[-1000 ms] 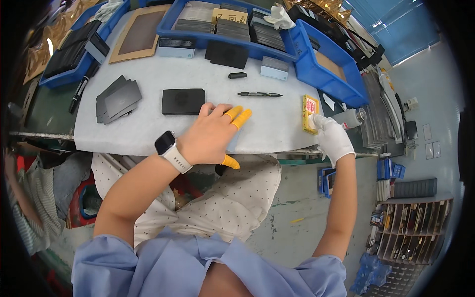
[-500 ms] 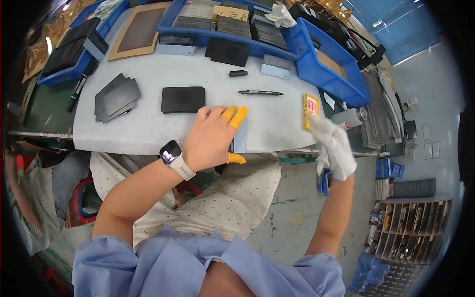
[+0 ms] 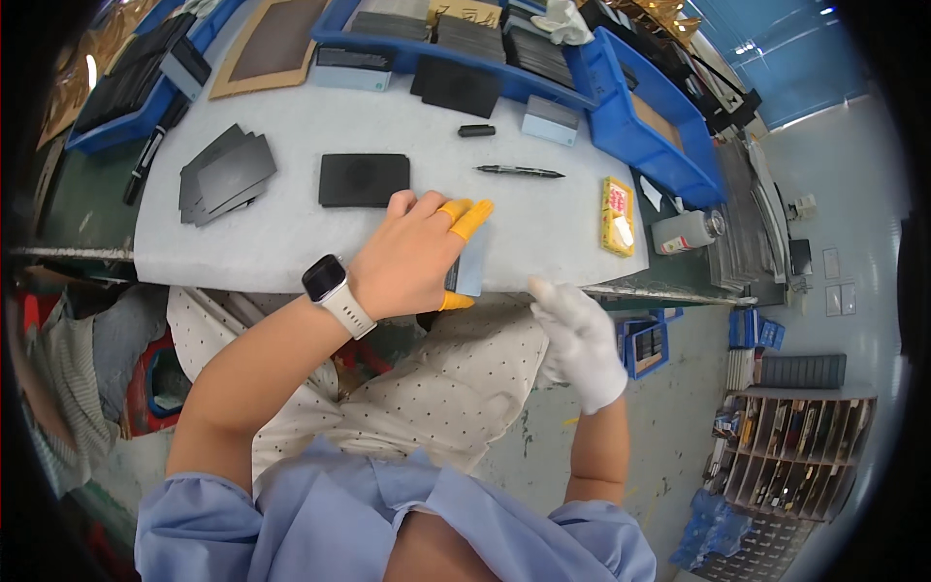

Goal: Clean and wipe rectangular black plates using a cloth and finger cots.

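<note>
Pale blue box, partly hidden by the hand on it, sits at the near edge of the white tabletop, roughly in the middle. At the left, several dark cards lie fanned over one another. Next comes a black stack, lying flat just beyond the left hand. That hand's grip is narrow around the box, with yellow covers on the thumb and two fingers. Farther back lie a small black cap and, nearer, a dark pen. The white-gloved right hand is apart from the box, just off the near edge; its fingers are close together, but I cannot tell whether its grip holds anything. Beyond it, a yellow packet lies near a white bottle.
</note>
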Demonstrator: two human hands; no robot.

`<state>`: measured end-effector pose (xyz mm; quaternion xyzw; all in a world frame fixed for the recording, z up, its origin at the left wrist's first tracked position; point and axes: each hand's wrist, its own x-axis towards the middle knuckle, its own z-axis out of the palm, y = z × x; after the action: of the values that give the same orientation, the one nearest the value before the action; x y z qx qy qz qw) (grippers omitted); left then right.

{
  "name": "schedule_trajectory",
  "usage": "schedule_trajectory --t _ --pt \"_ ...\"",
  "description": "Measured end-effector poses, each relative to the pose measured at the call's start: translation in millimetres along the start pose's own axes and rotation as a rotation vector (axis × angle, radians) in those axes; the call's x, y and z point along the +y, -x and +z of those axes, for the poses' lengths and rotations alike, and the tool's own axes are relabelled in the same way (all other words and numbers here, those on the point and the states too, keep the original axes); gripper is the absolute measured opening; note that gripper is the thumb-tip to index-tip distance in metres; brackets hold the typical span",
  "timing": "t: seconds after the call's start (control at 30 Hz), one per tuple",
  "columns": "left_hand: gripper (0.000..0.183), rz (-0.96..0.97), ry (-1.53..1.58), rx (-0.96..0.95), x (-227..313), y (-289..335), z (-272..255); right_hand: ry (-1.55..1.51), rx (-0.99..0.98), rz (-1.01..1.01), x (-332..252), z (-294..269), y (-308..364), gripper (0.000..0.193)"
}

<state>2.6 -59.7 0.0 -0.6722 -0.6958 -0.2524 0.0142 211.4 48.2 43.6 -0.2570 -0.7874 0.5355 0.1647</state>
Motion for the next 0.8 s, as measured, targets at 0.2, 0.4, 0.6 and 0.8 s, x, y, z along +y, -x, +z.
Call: schedule_trajectory --t 0.2,0.4,0.6,0.8 --pt "0.075 -0.022 0.025 -0.009 0 0 -1 0.911 -0.132 -0.294 -5 36 -4 0.045" --pt "0.076 0.001 -0.016 0.031 -1 3 5 1.113 -0.168 -0.232 -7 45 -12 0.047" --pt "0.075 0.001 -0.015 -0.011 -1 1 4 1.183 -0.182 -0.310 -7 48 -8 0.048" --pt "0.074 0.019 0.002 0.053 -4 1 7 1.206 -0.245 -0.249 -8 51 -4 0.050"
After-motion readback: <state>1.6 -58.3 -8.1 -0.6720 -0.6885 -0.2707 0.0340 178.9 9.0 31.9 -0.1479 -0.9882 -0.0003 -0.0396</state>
